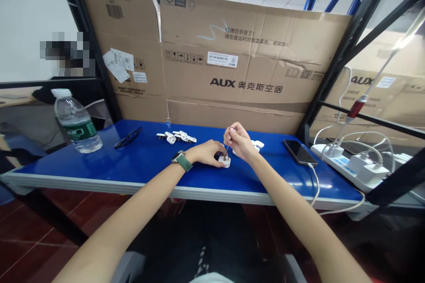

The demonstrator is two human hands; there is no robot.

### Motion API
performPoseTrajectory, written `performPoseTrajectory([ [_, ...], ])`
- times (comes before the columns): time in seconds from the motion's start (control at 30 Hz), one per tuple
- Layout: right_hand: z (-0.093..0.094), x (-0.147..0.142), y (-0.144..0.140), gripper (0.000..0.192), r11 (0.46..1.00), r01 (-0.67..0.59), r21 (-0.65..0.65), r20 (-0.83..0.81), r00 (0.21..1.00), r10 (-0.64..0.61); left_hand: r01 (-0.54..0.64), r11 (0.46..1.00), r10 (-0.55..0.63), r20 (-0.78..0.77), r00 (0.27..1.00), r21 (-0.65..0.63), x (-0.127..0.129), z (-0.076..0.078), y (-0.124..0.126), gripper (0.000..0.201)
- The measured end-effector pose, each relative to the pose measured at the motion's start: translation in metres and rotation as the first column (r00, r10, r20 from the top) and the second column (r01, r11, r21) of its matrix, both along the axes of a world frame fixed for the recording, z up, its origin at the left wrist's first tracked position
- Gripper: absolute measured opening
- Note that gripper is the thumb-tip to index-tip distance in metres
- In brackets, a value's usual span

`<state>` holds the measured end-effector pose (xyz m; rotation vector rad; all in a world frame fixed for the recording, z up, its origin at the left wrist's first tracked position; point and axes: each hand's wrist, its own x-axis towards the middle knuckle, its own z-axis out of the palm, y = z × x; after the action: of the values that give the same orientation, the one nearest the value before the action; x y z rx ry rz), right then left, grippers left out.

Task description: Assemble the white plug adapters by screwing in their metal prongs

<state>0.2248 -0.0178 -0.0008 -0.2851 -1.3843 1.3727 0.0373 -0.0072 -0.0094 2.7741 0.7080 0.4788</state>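
A small white plug [225,162] with metal prongs pointing up rests on the blue table in front of me. My left hand [210,152], with a green-strapped watch on the wrist, grips the plug from its left side. Over it, my right hand [239,140] pinches a thin screwdriver [227,149] held nearly upright, its tip down at the plug's top. Whether the tip sits in a screw is too small to tell. Several white plug pieces [171,138] lie beyond my left hand. More white pieces [257,144] sit behind my right hand, partly hidden by it.
On the left stand a water bottle [78,124] and a pair of black glasses [128,137]. A phone [299,152] with a white cable lies at right, beside a loaded power strip [352,166]. Cardboard [232,66] walls the back. Another person is at far left.
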Motion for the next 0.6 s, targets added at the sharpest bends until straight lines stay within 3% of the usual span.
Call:
performPoseTrajectory([
  [0.6,-0.0009,-0.0001,0.0002,0.038,0.999,-0.035,0.001,-0.014,0.999,0.035,0.003,1.0,-0.003,0.006,1.0,0.003,0.0,0.0007,-0.0005,0.027],
])
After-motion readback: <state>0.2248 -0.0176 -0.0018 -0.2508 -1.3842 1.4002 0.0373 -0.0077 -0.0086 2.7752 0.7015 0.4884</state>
